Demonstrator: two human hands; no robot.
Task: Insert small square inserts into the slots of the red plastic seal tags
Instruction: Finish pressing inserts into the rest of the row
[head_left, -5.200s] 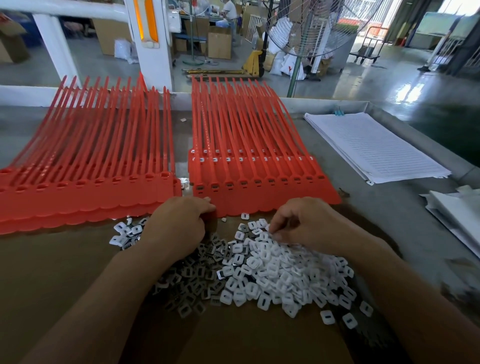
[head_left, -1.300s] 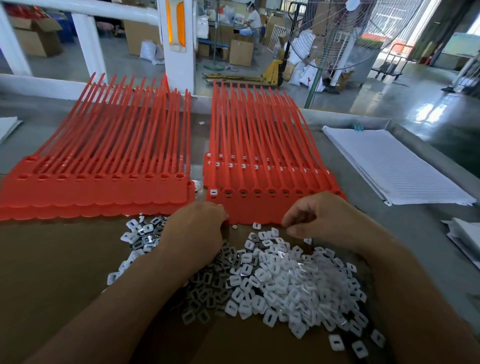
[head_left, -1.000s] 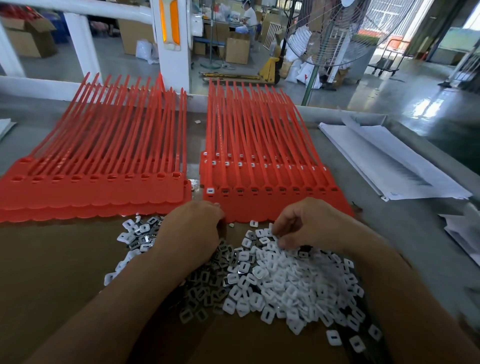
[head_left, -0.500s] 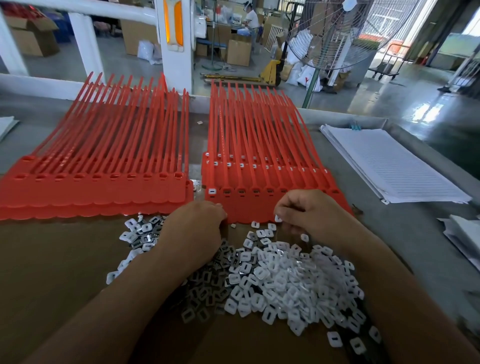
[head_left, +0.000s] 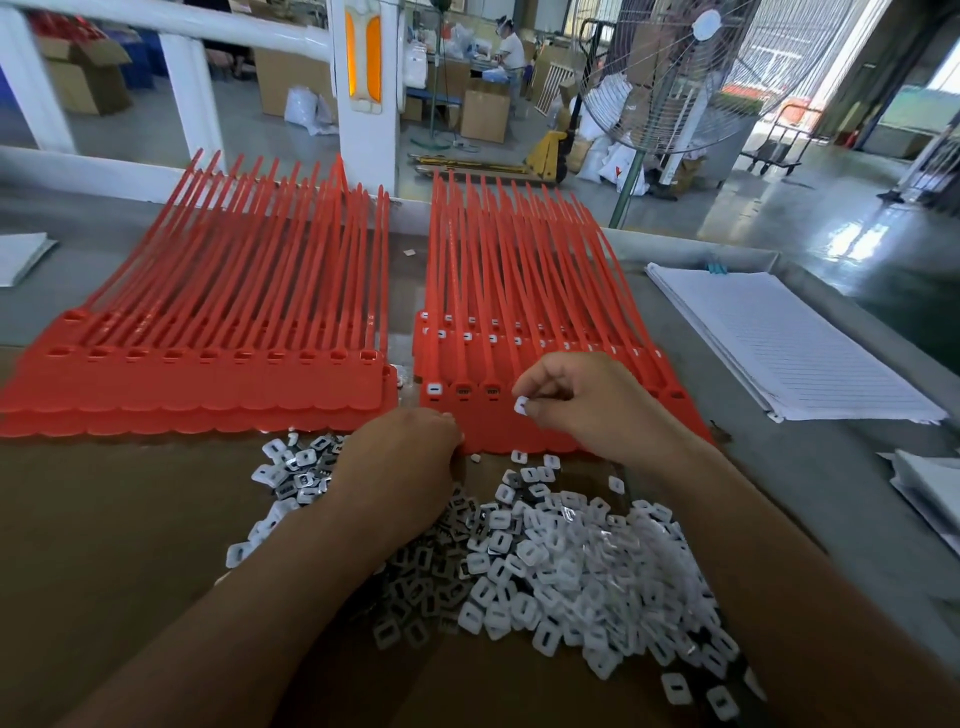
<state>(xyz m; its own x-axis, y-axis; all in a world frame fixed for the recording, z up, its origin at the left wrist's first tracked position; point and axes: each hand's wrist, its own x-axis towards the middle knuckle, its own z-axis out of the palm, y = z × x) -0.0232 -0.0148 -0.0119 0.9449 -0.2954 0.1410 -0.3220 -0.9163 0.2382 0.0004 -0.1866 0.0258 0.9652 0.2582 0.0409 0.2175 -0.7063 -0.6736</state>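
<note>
Two stacks of red seal tags lie side by side: the left stack (head_left: 208, 384) has empty slots, while the right stack (head_left: 467, 410) has a white insert in its leftmost front slot (head_left: 432, 388). A heap of small white square inserts (head_left: 561, 566) covers the brown cardboard in front. My right hand (head_left: 587, 405) hovers over the right stack's front row and pinches one white insert (head_left: 520, 405) between thumb and fingers. Knuckles up, my left hand (head_left: 400, 462) rests at the right stack's near edge with its fingers curled under; what they hold is hidden.
A pile of lined white paper sheets (head_left: 779, 343) lies to the right, more paper (head_left: 930, 488) at the far right edge and at the left (head_left: 21, 254). A raised table rim (head_left: 691, 249) runs behind. Beyond stand a large fan (head_left: 675, 78) and a white pillar (head_left: 363, 78).
My right hand rose from the heap with one insert pinched and moved over the right stack's front slots. My left hand stayed at the stack's edge.
</note>
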